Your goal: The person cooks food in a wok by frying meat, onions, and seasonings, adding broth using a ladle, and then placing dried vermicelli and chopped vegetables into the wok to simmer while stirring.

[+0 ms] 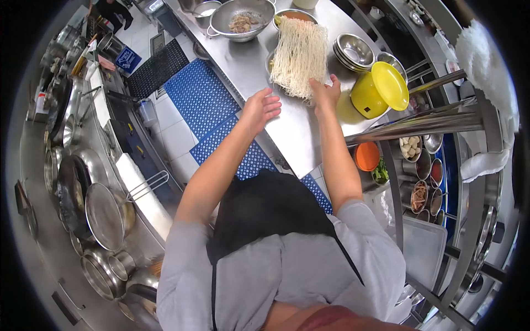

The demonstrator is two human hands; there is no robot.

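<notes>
A slab of dried pale noodles point(300, 58) lies tilted over metal bowls on the steel counter point(290, 135). My right hand point(326, 95) is at its near right corner, fingers apart; its thumb side overlaps the noodle edge, and I cannot tell whether it touches. My left hand point(260, 110) hovers over the counter's left edge, apart from the noodles, fingers spread and holding nothing. Behind the slab, a bowl with orange-red contents point(297, 14) is partly covered. To its left stands a metal colander point(234, 34) with pale brownish pieces of food point(243, 23) inside.
Stacked metal bowls point(354, 51) and a yellow pot with its lid tilted up point(371, 95) stand at the counter's right. Metal rails point(419, 126) run beside it, above ingredient containers point(411, 149). Pans and strainers point(106, 216) line the left. Blue mats point(201, 94) cover the floor.
</notes>
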